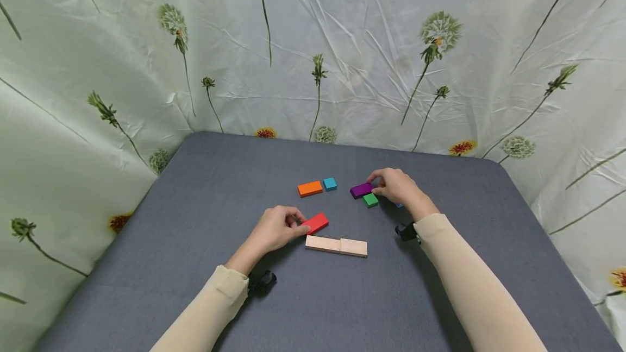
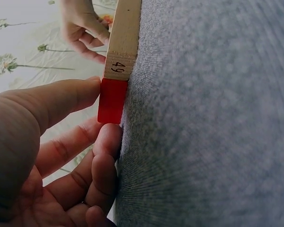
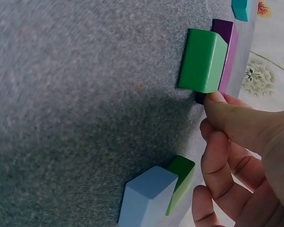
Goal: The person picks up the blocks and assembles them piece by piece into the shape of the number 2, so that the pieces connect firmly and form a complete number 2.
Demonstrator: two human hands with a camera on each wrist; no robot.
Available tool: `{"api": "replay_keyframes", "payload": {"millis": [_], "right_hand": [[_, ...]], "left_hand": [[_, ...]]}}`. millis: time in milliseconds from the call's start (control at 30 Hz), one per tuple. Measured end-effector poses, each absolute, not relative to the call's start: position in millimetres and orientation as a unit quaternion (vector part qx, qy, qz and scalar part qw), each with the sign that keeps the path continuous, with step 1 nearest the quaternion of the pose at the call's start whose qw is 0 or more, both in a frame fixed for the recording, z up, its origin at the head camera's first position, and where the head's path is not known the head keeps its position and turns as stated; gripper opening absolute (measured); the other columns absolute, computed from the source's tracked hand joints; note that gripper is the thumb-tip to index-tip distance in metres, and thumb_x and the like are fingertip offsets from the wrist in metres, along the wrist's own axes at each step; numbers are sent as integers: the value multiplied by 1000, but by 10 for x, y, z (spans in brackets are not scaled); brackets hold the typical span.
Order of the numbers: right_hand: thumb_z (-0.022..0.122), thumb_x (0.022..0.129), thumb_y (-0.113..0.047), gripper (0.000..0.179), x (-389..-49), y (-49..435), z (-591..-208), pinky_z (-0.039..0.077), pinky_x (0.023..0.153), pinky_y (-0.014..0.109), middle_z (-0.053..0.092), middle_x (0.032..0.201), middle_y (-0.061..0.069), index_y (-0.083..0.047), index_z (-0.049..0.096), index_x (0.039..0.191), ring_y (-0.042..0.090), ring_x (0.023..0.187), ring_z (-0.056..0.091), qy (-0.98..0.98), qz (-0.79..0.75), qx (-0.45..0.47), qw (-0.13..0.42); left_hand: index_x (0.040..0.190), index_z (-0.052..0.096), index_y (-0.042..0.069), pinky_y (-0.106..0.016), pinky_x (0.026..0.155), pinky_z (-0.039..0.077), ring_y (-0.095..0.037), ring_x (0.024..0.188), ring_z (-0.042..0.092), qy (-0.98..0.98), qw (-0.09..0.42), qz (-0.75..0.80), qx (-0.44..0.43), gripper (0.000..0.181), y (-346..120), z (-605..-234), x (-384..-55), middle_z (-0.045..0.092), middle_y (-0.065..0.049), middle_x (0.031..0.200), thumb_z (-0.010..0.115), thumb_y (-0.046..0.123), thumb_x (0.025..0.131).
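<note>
My left hand (image 1: 274,228) pinches a red block (image 1: 318,222) between thumb and fingers, low over the cloth. Just in front of me lie two plain wooden blocks (image 1: 323,243) end to end in a row. In the left wrist view, the number 49 shows on the end of a wooden block (image 2: 123,45), beyond the red one. Farther right, my right hand (image 1: 398,186) grips the right end of a purple block (image 1: 360,190) with thumb and fingertips. A small green block (image 1: 370,200) lies along the purple block's near side, close to my thumb.
An orange block (image 1: 310,188) and a small light blue block (image 1: 330,184) lie side by side toward the back. Under my right hand are a blue block (image 3: 146,196) and another green block (image 3: 182,177). Grey cloth (image 1: 235,178) covers the table; a flowered curtain (image 1: 342,91) hangs behind.
</note>
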State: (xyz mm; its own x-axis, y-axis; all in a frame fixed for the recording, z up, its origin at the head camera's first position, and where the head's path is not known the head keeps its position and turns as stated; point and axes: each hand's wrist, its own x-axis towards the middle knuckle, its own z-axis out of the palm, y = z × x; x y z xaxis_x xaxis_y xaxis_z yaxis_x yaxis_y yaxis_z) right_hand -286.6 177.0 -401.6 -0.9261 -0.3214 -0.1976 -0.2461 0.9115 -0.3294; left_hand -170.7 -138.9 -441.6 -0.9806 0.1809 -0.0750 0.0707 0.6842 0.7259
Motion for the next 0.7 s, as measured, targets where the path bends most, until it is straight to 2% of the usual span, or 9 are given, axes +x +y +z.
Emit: {"api": "replay_keyframes", "payload": {"millis": [300,700], "right_hand": [[75,102,-14,29,-2861,1713,-3969,48,67,35,72,102,12,-11,74,131,22,80,63,971,-140,-145,130],[76,101,-13,31,-2927,1629,-3897,54,79,43,74,110,16,-10,74,132,27,91,67,970,-132,-150,135]], "left_hand": [[97,78,15,-27,59,38,-12,64,50,914,75,393,66,13,-1412,-4446,-1720,60,3,74,85,26,93],[96,78,16,-28,59,39,-13,64,50,912,78,398,62,13,-1402,-4436,-1720,61,2,75,85,26,93]]}}
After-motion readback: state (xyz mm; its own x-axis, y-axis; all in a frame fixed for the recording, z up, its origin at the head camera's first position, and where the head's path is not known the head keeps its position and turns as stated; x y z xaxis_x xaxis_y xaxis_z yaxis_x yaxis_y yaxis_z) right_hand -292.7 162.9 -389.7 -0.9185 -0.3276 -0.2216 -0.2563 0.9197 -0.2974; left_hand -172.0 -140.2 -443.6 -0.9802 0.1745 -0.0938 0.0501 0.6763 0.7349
